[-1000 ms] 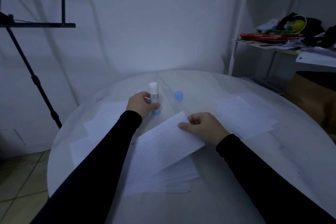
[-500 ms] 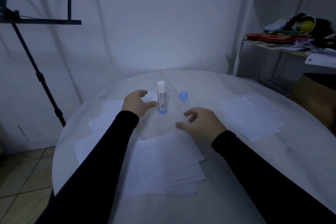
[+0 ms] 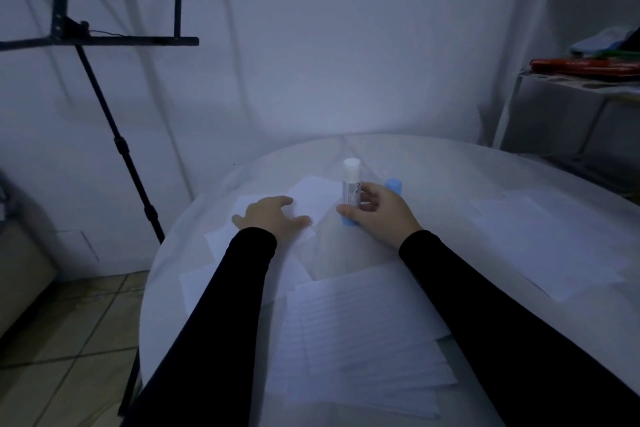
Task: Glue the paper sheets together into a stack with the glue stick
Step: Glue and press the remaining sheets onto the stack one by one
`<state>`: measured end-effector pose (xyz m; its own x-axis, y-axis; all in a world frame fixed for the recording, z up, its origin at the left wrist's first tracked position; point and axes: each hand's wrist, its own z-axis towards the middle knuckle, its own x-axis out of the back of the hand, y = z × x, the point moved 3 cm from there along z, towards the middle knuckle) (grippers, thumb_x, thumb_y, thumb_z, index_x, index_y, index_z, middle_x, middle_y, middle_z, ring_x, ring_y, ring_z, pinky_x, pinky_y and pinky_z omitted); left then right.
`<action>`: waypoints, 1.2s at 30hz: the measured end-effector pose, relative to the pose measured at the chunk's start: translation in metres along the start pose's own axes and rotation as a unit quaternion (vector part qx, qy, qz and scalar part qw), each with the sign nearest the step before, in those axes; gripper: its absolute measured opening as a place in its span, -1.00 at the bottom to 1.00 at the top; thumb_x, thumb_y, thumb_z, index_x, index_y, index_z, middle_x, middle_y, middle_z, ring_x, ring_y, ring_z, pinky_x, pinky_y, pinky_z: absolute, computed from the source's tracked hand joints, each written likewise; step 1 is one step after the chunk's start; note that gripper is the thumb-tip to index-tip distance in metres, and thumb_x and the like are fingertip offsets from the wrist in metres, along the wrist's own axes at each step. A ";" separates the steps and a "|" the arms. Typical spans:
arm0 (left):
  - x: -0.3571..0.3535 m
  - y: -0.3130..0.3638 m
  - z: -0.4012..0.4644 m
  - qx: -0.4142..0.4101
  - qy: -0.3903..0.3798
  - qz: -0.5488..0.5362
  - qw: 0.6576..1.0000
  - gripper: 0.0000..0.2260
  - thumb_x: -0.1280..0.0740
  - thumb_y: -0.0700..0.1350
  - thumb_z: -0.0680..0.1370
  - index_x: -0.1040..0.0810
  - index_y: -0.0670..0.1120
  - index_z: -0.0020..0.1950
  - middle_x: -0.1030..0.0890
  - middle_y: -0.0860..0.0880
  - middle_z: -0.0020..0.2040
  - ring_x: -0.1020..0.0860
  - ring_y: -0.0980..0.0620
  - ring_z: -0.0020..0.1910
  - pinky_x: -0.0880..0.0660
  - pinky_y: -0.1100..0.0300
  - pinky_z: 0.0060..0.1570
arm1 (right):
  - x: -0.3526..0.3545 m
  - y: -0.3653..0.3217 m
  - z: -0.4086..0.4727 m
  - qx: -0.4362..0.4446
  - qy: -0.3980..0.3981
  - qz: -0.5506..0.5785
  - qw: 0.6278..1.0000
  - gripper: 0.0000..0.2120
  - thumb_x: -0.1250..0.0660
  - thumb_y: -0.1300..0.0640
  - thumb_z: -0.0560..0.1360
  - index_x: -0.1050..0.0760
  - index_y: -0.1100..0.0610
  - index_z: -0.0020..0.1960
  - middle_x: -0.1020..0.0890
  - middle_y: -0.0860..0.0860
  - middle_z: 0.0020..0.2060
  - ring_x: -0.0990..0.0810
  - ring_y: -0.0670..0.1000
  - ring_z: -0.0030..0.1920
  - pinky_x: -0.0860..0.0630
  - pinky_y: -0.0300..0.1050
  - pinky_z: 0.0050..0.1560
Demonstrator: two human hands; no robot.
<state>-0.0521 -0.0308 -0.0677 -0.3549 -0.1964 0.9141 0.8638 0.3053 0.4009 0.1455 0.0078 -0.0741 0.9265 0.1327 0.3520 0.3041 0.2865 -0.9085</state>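
Note:
An uncapped glue stick [image 3: 350,184] with a white tip and blue base stands upright on the round white table [image 3: 450,177]. My right hand [image 3: 377,215] curls its fingers and thumb round the stick's lower half. Its blue cap [image 3: 394,185] stands just right of the stick. My left hand [image 3: 273,217] lies flat with spread fingers on a loose white sheet [image 3: 311,199] left of the stick. A stack of lined paper sheets [image 3: 363,340] lies near me between my forearms.
More loose sheets [image 3: 550,246] lie at the right of the table, and others [image 3: 197,284] at its left edge. A black music stand [image 3: 114,135] rises left of the table. A cluttered shelf [image 3: 585,69] stands at the far right.
My left hand let go of the glue stick and moved left onto a loose sheet. My right hand dropped the lined sheet on the stack and took hold of the stick.

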 end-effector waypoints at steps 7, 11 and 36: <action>-0.013 0.024 -0.004 -0.053 -0.037 0.094 0.993 -0.60 -0.17 0.23 0.53 -0.45 0.19 0.33 -0.45 0.10 0.36 -0.34 -0.03 0.36 -0.03 -0.12 0.34 | 0.005 0.004 -0.004 0.033 0.017 -0.036 0.999 -0.68 -0.47 0.17 0.41 -0.55 0.13 0.15 -0.63 -0.07 -0.09 -0.59 -0.24 -0.21 -0.50 -0.40 -0.08; -0.011 0.027 -0.007 -0.060 -0.032 0.105 0.992 -0.63 -0.16 0.23 0.54 -0.48 0.19 0.30 -0.49 0.08 0.32 -0.34 -0.02 0.36 0.02 -0.14 0.36 | 0.014 0.008 -0.010 0.032 0.036 -0.040 0.998 -0.70 -0.48 0.15 0.39 -0.58 0.12 0.11 -0.66 -0.04 -0.10 -0.63 -0.15 -0.15 -0.53 -0.26 0.01; -0.016 0.077 -0.055 -0.244 -0.021 0.030 0.969 -0.67 -0.23 0.19 0.54 -0.49 0.17 0.27 -0.44 0.09 0.31 -0.37 0.06 0.30 -0.16 0.07 0.29 | 0.092 0.026 -0.073 -0.001 0.158 -0.073 0.985 -0.74 -0.47 0.12 0.40 -0.58 0.06 0.07 -0.66 -0.07 -0.09 -0.60 -0.23 -0.19 -0.40 -0.56 -0.26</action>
<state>0.0393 -0.0554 -0.0548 -0.3034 -0.1516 0.9407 0.9462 -0.1645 0.2787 0.2545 -0.0416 -0.0820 0.8956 -0.2108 0.3917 0.4391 0.2784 -0.8542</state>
